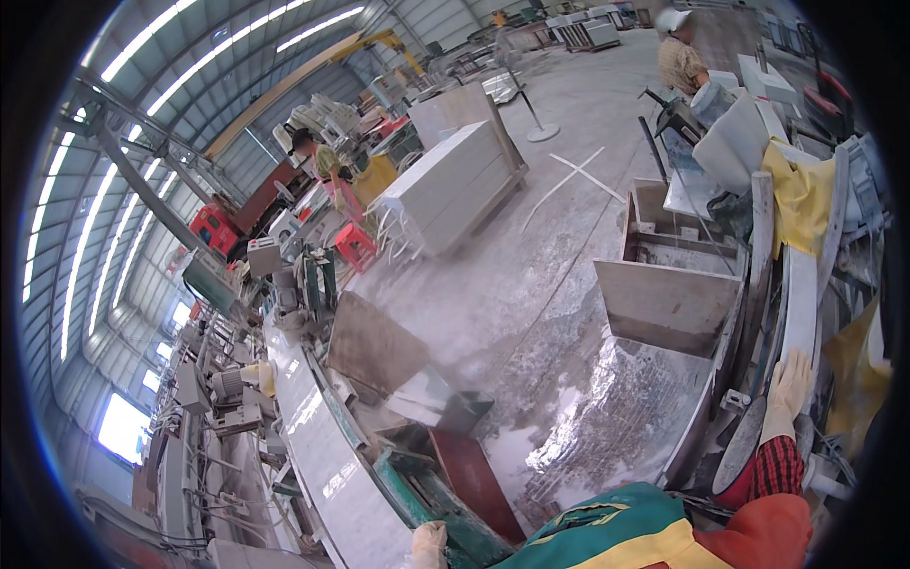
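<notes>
At the right, my right hand (789, 387) in a pale glove lies flat on the near end of a long narrow white strip (802, 294), fingers stretched out. Its red-and-black checked sleeve comes up from the lower edge. My left hand (429, 544), also in a pale glove, is at the bottom edge beside a long pale stone slab (332, 474) and a green machine frame (441, 503). Its fingers are too small and partly cut off to make out. A green and yellow apron (607, 531) covers my front.
Wet floor (588, 417) lies between the two benches. An open wooden box (668, 294) stands near the right bench, leaning boards (374, 341) by the left one. Farther off are a large pale block stack (455, 185), a red stool (355, 247) and two people, one left, one right.
</notes>
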Motion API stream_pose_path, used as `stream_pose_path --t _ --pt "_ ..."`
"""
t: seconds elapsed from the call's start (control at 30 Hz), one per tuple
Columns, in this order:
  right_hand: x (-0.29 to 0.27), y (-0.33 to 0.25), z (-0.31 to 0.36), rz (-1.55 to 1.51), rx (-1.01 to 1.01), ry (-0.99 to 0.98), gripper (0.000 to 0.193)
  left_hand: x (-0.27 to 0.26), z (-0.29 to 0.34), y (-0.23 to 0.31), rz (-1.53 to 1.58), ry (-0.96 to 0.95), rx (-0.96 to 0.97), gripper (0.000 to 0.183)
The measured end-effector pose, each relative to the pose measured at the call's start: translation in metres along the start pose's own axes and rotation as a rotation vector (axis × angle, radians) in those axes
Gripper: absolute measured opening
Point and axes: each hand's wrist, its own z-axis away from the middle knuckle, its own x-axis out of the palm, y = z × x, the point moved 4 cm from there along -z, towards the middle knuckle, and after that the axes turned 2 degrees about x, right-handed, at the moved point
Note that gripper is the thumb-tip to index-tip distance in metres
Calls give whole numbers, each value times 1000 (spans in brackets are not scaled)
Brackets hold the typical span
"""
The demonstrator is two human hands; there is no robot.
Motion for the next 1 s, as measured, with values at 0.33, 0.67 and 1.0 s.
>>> stream_pose_path --t 0.33,0.67,1.0 --pt "16 10 5 -33 -50 99 52 13 -12 -17 5 -12 15 30" --pt "11 11 17 -72 -75 91 54 14 -8 -15 -53 41 61 31" --pt "2 8 29 -38 -95 68 55 16 -2 -12 -30 75 71 33"
